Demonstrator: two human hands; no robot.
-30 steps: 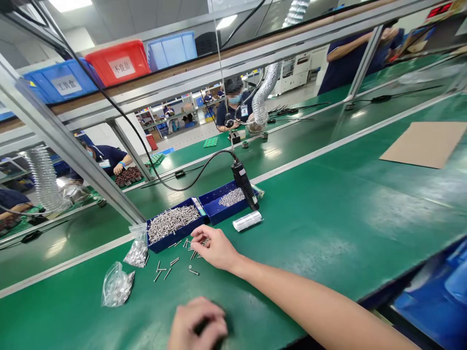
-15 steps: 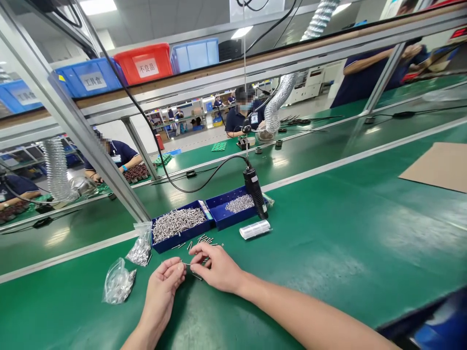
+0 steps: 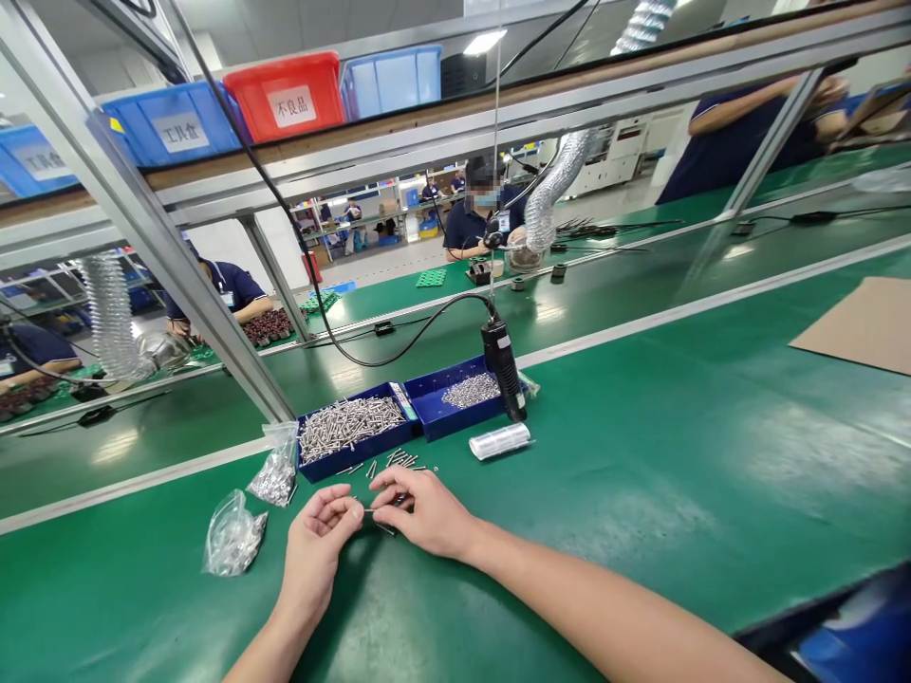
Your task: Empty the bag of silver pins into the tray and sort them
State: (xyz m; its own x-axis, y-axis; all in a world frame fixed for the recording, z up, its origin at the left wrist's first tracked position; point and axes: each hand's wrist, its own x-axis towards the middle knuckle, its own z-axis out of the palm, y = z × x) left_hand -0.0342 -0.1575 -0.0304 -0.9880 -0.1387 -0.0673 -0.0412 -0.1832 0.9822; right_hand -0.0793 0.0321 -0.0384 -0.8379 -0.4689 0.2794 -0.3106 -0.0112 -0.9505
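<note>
My left hand (image 3: 317, 541) pinches one end of a thin metal screw (image 3: 368, 512) between thumb and fingertips. Close on its right, my right hand (image 3: 431, 517) has its thumb and curled fingers closed at the screw's other end; whatever small part sits at those fingertips is hidden. Loose screws (image 3: 402, 459) lie on the green bench just beyond my hands. Behind them stands a blue bin (image 3: 360, 462) heaped with screws. Joined to its right is a second blue bin (image 3: 455, 427) with small metal pieces, perhaps nuts or washers.
A black electric screwdriver (image 3: 504, 370) hangs on its cable before the right bin. Near it lies a clear plastic roll (image 3: 500, 442). Two plastic bags of metal parts (image 3: 276, 474) rest at left. Cardboard (image 3: 858, 327) lies far right. Co-workers sit beyond the metal frame (image 3: 177, 256).
My hands stay together at the screw, with the left fingers slightly shifted and more spread. The view has tilted a little, and the hanging screwdriver appears slightly farther right.
</note>
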